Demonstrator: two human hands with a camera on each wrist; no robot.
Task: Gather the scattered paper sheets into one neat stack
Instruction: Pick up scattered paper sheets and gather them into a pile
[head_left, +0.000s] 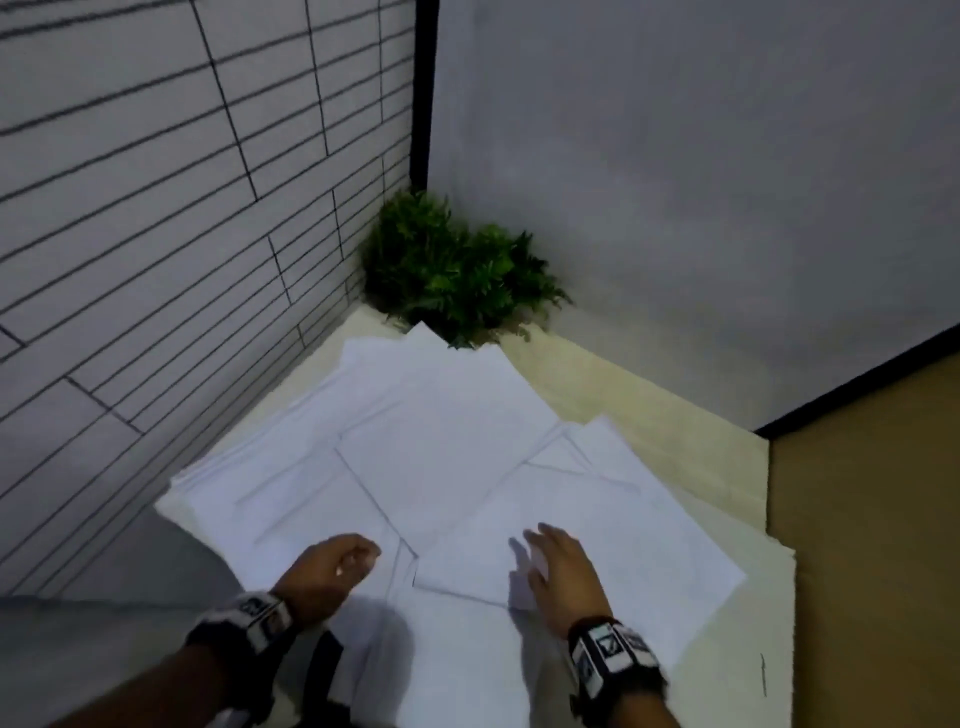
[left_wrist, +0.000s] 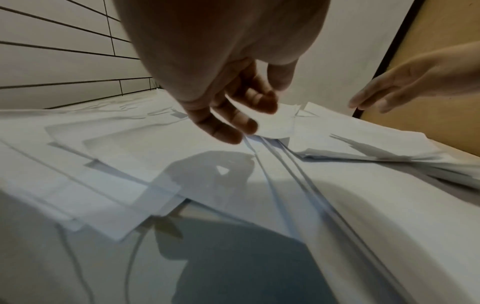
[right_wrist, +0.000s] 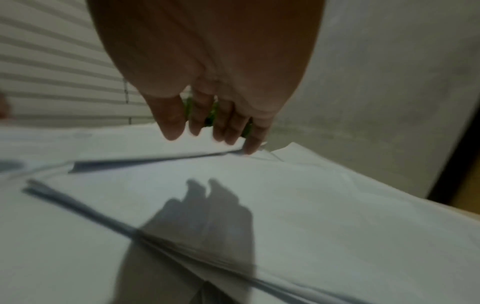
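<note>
Both hands hover over the sheets: left hand (head_left: 327, 566) loosely curled, holding nothing; right hand (head_left: 558, 571) spread flat. Thin white paper sheets (head_left: 441, 447) lie fanned over the cream worktop (head_left: 670, 415), reaching its far corner. Light, floppy, slippery; best swept inward by their outer edges.

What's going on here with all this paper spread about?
A person is tidying loose white paper sheets that lie overlapping at odd angles on a pale table set in a corner, with a green plant at the back. Both hands hang just above the sheets near the front edge: the left hand with fingers loosely curled, the right hand with fingers stretched out. Neither holds a sheet, and no neat stack is formed.
</note>
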